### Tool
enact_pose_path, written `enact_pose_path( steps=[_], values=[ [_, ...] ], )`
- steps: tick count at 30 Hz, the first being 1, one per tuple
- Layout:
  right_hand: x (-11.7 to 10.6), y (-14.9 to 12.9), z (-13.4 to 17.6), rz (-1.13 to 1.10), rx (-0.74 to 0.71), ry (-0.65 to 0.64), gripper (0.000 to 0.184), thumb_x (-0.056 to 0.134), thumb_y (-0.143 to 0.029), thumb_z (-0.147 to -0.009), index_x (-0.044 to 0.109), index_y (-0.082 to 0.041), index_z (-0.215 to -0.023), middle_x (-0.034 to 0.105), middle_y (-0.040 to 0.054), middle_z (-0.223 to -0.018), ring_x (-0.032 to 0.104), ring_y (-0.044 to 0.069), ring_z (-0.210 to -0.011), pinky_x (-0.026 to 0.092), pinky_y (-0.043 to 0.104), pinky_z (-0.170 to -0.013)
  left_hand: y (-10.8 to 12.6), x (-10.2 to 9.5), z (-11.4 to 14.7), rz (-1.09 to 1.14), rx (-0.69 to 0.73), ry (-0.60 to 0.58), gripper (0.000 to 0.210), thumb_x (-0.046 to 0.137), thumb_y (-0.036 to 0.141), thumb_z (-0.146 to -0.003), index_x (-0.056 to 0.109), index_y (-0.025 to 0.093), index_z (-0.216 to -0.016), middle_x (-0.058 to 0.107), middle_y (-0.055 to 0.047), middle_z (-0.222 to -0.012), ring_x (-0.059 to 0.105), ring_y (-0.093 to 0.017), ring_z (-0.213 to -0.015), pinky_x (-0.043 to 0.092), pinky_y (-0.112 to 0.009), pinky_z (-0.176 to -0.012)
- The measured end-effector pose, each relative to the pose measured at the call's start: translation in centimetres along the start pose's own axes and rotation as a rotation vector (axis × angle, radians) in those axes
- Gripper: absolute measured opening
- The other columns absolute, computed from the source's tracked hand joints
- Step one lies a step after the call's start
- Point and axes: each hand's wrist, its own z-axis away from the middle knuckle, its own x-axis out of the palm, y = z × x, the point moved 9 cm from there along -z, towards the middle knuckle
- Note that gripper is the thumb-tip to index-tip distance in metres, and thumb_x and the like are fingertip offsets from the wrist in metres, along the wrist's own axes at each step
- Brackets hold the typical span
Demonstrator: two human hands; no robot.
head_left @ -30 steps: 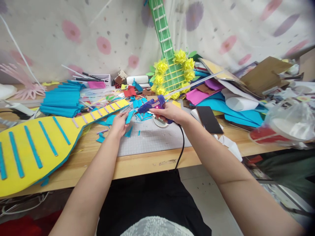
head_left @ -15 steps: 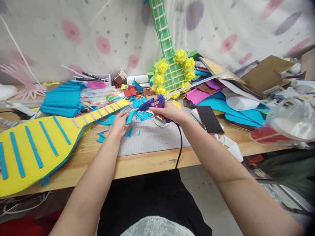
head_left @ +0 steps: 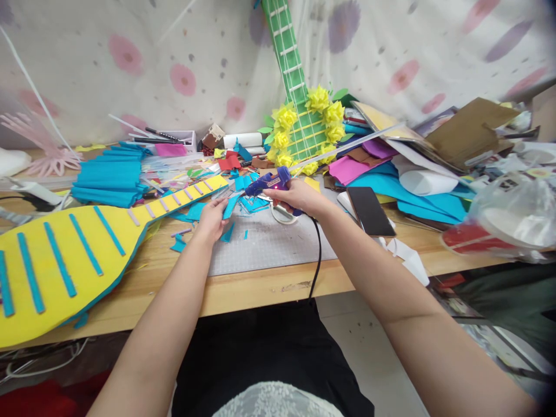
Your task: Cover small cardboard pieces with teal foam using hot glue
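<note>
One blue strip (head_left: 231, 207) over the mat (head_left: 260, 249), left hand (head_left: 211, 220), fingers pinching it | right hand (head_left: 302, 198), fingers wrapped round glue gun (head_left: 268, 183), pointed at the strip | yellow guitar (head_left: 76, 243) flat on bench (head_left: 256, 289), leftward | green guitar (head_left: 299, 124) upright behind

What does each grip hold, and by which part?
The right grip holds a hot-glue gun by its handle; the left grip holds a blue strip by its left edge.
</note>
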Motion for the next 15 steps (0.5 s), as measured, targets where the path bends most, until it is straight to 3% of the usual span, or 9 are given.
enact_pose_path(
  steps=[15],
  values=[
    [0.00,-0.30,0.11,0.023,-0.027,-0.002,0.034,0.059,-0.050,-0.078,0.052,-0.018,-0.069,0.048,-0.0014,-0.049,0.040,0.007,-0.040,0.029,0.023,-0.038,0.05,-0.05,0.10,0.006,0.001,0.015,0.005,0.057,0.007,-0.077,0.058,0.012,-0.075,0.051,0.003,-0.053,0.041,-0.003,-0.034,0.017,-0.012,-0.026]
  ],
)
